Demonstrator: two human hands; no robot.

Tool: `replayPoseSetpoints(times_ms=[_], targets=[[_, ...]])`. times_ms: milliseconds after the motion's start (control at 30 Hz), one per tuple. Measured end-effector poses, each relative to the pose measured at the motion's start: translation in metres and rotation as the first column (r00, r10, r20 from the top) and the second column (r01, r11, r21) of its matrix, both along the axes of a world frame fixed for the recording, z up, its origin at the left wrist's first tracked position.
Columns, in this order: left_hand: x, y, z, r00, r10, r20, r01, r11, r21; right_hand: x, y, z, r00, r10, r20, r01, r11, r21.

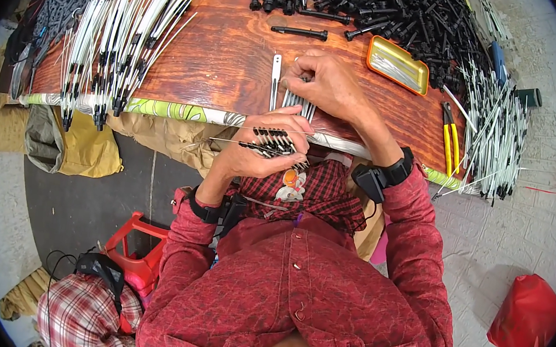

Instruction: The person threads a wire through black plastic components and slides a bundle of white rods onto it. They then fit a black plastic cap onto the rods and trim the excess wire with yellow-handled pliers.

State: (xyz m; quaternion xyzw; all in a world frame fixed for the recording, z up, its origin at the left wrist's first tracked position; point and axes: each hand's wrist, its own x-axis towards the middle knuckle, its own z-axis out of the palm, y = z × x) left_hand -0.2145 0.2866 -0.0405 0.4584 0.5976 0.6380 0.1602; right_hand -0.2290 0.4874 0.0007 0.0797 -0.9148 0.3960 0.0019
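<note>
My left hand (264, 146) is closed round a bundle of thin rods with black ends (273, 142), held just off the table's front edge; a couple of thin wires stick out to its left. Above the table my right hand (331, 84) has its fingers curled in a pinch, and what they hold is hidden. Under and beside the right fingers are several pale thin rods (306, 109). A flat white strip with small holes (276, 72) lies just left of that hand, on the reddish wooden table (231, 40).
Black plastic parts (403, 10) are heaped at the back. Bundles of white-and-black rods lie left (111, 47) and right (499, 129). An orange-rimmed tin (369, 60) of thin pins and yellow-handled pliers (452, 144) are to the right. A red stool (132, 243) stands lower left.
</note>
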Motion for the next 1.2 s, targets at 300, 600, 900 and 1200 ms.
replayPoseSetpoints(times_ms=[300,600,900,1200], targets=[[-0.001,0.0,-0.001,0.999,0.01,-0.039,-0.009,1.0,0.024,0.002,-0.009,-0.009,0.987,-0.15,-0.056,0.152,0.988,0.031],[-0.003,-0.001,-0.002,1.0,-0.007,-0.015,0.008,1.0,0.023,0.003,-0.013,0.0,0.984,-0.143,-0.105,0.154,0.982,0.111],[-0.003,-0.001,-0.001,1.0,-0.017,0.012,0.017,1.0,0.008,0.002,-0.012,-0.006,0.982,-0.127,-0.142,0.143,0.983,0.116],[-0.006,-0.003,0.002,0.999,-0.05,0.01,0.05,0.998,-0.042,0.0,-0.014,-0.007,0.983,-0.068,-0.17,0.101,0.976,0.194]])
